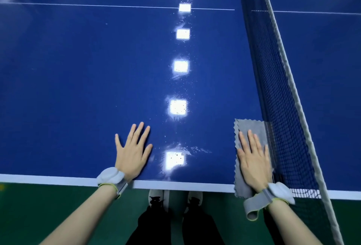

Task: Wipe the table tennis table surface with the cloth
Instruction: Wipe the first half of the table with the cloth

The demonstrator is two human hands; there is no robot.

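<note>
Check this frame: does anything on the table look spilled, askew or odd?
Yes. Droplets or specks dot the blue table in a strip between the hands, showing up around the light reflections. The grey cloth under the right hand hangs over the near edge beside the net.

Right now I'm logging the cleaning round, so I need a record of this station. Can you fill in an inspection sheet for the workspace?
Surface: blue table, glossy, with droplets and smears along the row of light reflections; white edge line nearest the person.
Job's things: grey cloth flat on the table beside the net, its near end hanging over the edge.
Clutter: nothing seen.
Hands: left hand flat on bare table, fingers spread; right hand flat on the cloth. Each wrist wears a strapped white band.
Cables: nothing seen.
Surroundings: green floor; the person's shoes and dark trousers below the table edge.
</note>
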